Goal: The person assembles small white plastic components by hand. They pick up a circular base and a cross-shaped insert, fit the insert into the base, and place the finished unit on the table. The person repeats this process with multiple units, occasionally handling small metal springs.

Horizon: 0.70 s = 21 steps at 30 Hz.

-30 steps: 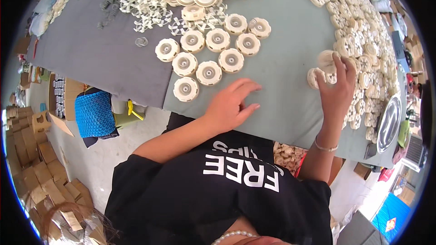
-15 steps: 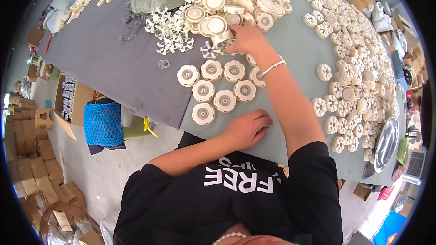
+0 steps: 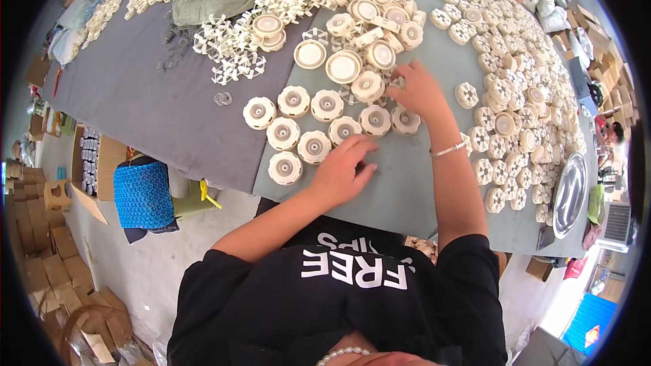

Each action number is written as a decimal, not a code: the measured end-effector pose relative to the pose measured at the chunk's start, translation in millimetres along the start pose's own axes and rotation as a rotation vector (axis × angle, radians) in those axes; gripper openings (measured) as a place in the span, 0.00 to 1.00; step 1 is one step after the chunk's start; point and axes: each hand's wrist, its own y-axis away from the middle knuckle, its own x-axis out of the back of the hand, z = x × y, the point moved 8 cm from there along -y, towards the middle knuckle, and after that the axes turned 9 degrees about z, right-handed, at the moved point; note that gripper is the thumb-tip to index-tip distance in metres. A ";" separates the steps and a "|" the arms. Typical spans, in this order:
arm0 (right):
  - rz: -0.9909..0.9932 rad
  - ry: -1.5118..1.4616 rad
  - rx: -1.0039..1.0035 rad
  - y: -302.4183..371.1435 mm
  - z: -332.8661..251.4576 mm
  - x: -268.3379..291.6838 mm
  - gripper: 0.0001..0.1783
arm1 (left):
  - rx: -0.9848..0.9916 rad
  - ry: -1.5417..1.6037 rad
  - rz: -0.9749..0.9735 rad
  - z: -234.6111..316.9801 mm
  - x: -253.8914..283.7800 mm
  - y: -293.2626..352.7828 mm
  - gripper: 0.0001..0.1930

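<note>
Cream-coloured round plastic housings with notched rims and grey centres [image 3: 314, 144] are what's front and centre here, sitting in a loose cluster on the grey-green cloth table [image 3: 413, 179], just in front of the person. The left hand [image 3: 341, 171] is right at the cluster's near edge, fingers loosely curled, thumb apart, nothing in it that I can see. Can't tell if it's actually touching the nearest rim.

The right hand [image 3: 419, 93] is up between the cluster's right end and a jumbled heap of cream plastic discs [image 3: 366, 11]. Fingers are bent in toward some pale bits, but honestly I can't tell whether it's pinching anything.

Further left there's a pile of white spoked plastic pieces [image 3: 239, 68], with a few thin coiled metal springs [image 3: 222, 99] nearby. Over on the right is a big spread of round cream pieces with dark spoked openings [image 3: 497, 170], plus a shiny oval metal tray [image 3: 569, 196].

What could go wrong, imo: the heap looks precariously stacked, so a tug low down might send discs sliding into the cluster. A careless left-hand nudge could also bump housings out of place.
</note>
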 end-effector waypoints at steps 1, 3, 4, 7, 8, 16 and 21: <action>0.012 -0.016 -0.020 14.4 5.3 5.2 0.24 | -0.005 0.003 -0.015 2.8 0.7 -4.2 0.20; 0.009 -0.055 -0.050 39.3 8.0 10.6 0.25 | -0.051 -0.030 -0.014 -2.2 0.5 -10.0 0.23; -0.001 -0.073 -0.068 51.2 6.0 15.3 0.25 | -0.066 -0.039 -0.001 -2.1 1.3 -13.7 0.23; 0.003 -0.342 -0.110 71.8 14.2 27.0 0.27 | -0.092 -0.066 0.024 -1.6 0.7 -25.0 0.26; 0.013 -0.465 -0.125 77.8 20.1 31.9 0.28 | -0.059 -0.114 0.014 -2.4 -1.3 -27.4 0.26; 0.108 -0.219 0.001 120.4 65.4 57.4 0.24 | -0.007 -0.436 -0.031 9.2 -23.3 -35.3 0.33; 0.120 -0.299 0.078 148.1 20.7 40.9 0.24 | 0.062 -0.551 -0.059 10.1 -5.8 -14.5 0.33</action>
